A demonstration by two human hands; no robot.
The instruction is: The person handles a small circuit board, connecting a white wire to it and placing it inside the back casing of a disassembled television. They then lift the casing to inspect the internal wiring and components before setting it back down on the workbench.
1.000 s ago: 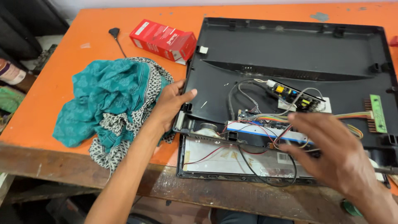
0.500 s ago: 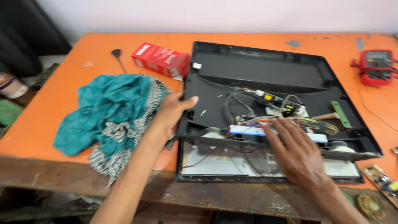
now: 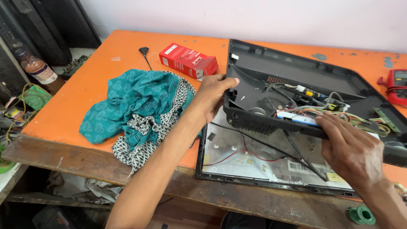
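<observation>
While both hands grip its near edge, the black back cover of the flat screen sits tilted up off the metal panel beneath, hinged along its far side toward the upper right of the frame. Its long axis runs left to right across the orange table. The left hand is clamped on the cover's left corner at centre frame, thumb over the rim; the right hand curls over the lower edge at right, fingers pressing down by the wire bundle. Black and red leads trail from the cover to the panel, so they tie the two together. Just left of the left forearm lies a teal cloth, with a red box just above it, close to the cover's corner. A red meter sits at the far right edge. The panel's near rim slightly overhangs the table's front edge.
</observation>
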